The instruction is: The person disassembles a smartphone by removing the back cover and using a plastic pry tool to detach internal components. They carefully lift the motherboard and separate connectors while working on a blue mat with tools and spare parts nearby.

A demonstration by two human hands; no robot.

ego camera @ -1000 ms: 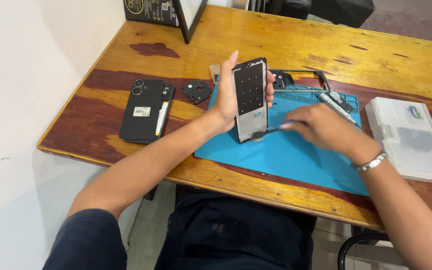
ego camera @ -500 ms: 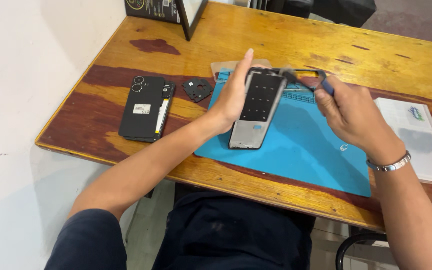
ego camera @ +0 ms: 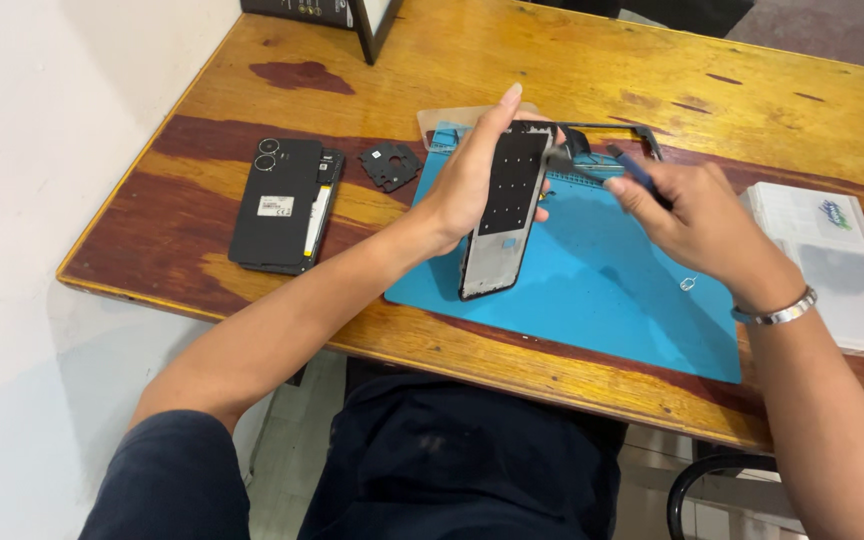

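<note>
Left hand (ego camera: 472,180) fingers closed round the edge of the phone screen assembly (ego camera: 504,215), propping it on its lower end over the blue work mat (ego camera: 602,290), back face toward the wearer, probably for access. Right hand (ego camera: 687,210) pinches a blue-handled tool (ego camera: 612,165), tip at the assembly's top edge. Beside the mat on the wooden table (ego camera: 572,70): opened phone body (ego camera: 282,205), small black cover plate (ego camera: 389,165), white parts box (ego camera: 832,265).
</note>
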